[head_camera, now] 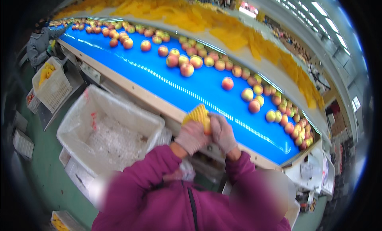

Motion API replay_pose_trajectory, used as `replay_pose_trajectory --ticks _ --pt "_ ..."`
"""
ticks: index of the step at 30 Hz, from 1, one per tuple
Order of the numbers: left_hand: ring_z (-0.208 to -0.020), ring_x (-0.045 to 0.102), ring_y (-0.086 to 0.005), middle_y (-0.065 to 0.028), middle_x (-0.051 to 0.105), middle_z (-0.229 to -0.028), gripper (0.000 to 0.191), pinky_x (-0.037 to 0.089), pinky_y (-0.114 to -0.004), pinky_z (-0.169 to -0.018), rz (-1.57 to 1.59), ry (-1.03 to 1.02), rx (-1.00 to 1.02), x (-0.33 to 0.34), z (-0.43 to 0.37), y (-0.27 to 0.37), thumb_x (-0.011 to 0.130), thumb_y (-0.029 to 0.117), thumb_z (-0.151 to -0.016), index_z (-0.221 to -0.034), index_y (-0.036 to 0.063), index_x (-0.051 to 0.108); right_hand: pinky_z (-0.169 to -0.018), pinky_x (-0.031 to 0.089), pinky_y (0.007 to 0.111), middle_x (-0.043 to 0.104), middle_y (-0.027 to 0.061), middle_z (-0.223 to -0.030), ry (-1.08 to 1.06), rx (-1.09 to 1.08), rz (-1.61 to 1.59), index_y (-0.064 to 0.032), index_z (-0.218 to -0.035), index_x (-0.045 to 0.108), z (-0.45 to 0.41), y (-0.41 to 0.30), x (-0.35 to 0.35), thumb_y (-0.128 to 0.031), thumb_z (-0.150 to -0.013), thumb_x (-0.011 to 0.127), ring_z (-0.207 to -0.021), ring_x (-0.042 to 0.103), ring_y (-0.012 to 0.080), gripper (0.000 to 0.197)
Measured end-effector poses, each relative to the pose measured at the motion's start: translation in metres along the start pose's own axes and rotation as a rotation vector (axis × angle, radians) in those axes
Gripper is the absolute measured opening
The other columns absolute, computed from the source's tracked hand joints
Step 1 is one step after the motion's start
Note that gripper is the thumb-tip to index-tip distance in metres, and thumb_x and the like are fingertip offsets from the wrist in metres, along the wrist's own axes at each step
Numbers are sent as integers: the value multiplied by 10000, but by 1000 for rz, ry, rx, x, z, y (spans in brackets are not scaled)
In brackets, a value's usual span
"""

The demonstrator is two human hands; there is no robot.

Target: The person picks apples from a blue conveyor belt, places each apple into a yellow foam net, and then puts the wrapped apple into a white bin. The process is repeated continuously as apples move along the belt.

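In thin pale gloves, both my hands are together over the near edge of a blue conveyor belt (167, 93). My left hand (193, 137) grips a yellow foam fruit net (198, 116); part of a reddish apple (207, 130) shows at its lower end. Against the right side of the net and apple, my right hand (222, 132) has its fingers bent, and its fingertips are partly hidden. Beyond my hands, many red and yellow apples (186, 69) lie on the belt, mostly along its far side.
A white plastic-lined bin (110, 96) stands left of my hands. Yellow foam nets (238, 36) cover the shelf beyond the belt. At the far left, a co-worker (40, 45) stands by a white basket (55, 90) holding yellow nets. Machine parts (307, 168) are at the right.
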State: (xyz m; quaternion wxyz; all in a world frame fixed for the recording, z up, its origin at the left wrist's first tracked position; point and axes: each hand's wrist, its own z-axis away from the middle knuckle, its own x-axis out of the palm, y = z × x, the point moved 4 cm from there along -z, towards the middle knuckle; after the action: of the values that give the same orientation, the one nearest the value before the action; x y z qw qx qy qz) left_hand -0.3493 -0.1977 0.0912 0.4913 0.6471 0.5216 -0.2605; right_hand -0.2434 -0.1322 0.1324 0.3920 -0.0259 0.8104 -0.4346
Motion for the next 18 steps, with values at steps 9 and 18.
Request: replay_pose_trajectory --ticks 9,18 --pt "-1068 648 -189 -82 626 -1261 712 559 -314 -918 1793 -100 -257 -63 31 -18 806 459 -828 -1345 48 540 -761 551 326 626 84 -1224 129 137 -353 -63 -1288 568 33 -2 -1 -252 -1035 540 -926 641 179 317" --pt "-1177 615 -213 -99 609 -1302 811 515 -356 -1034 2106 -302 -253 -95 52 2 825 527 -797 -1376 48 522 -1120 438 397 527 73 -1438 -283 143 -1051 -98 -1450 448 68 -52 48 -247 -984 648 -1289 561 260 529"
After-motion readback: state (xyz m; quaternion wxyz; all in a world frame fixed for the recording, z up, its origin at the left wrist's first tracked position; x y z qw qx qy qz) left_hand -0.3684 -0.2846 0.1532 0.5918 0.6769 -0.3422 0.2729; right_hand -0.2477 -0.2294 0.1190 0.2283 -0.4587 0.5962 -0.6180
